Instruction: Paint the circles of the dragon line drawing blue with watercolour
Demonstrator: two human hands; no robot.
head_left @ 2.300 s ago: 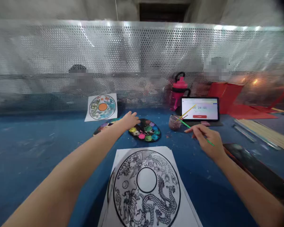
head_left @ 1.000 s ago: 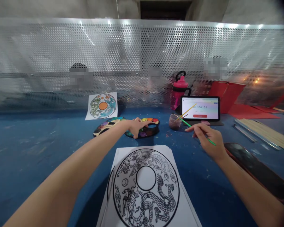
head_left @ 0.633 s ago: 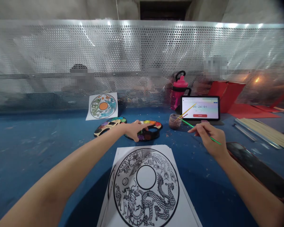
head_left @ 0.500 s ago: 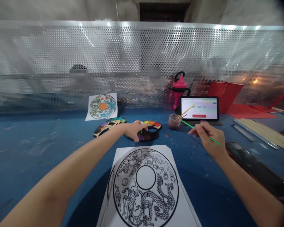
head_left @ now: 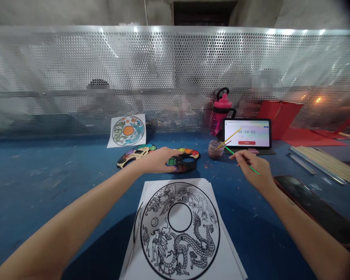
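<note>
My left hand (head_left: pixel 157 160) lies over the left end of a dark paint palette (head_left: pixel 189 166), fingers stretched out along its far side and thumb mostly hidden. Several colours of paint fill the palette's wells. Just left of it, partly behind my wrist, is a second palette (head_left: pixel 125 156). My right hand (head_left: pixel 253 166) pinches a slim green paintbrush (head_left: pixel 232 151), its far end at the mouth of a cup of brownish water (head_left: pixel 215 151). A yellow brush (head_left: pixel 232 135) also leans in that cup. Before me lies a stack of paper with an uncoloured phoenix-and-dragon print (head_left: pixel 179 237).
A coloured version of the print (head_left: pixel 128 142) stands at the back left. Behind the cup are a pink bottle (head_left: pixel 221 112) and a tablet showing a timer (head_left: pixel 247 136). Wooden sticks (head_left: pixel 328 161) and a phone (head_left: pixel 312 202) lie right. A perforated metal screen (head_left: pixel 151 74) crosses the back.
My left hand has drawn back leftwards over the palette, uncovering a green well. My right hand has shifted slightly left, bringing the green brush closer to the cup.
</note>
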